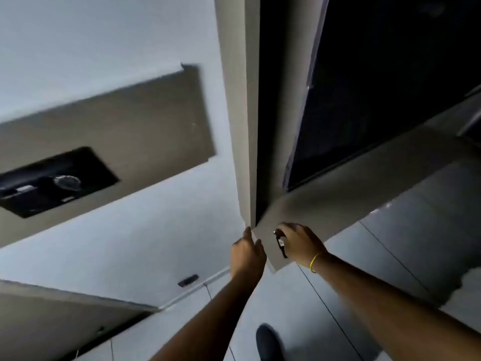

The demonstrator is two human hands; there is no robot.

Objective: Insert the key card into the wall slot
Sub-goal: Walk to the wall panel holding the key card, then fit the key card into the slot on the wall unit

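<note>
A dim entryway is showing tilted: a pale wall [109, 43] with a brownish panel [130, 121] holding a dark recess [56, 182], a door frame [240, 113], a dark doorway [390, 74] and grey floor tiles [377, 269]. The left hand [247, 252] is reaching up, fingers loosely spread against the frame's edge, holding nothing. The right hand [299, 243] is pinching a dark key card [281, 243] edge-on, near the frame; a yellow band [313, 263] is circling its wrist. A dark shoe [269, 343] is showing below.

yellow band [314, 262] on wrist, dark card [281, 244], pale grey wall [104, 35].
</note>
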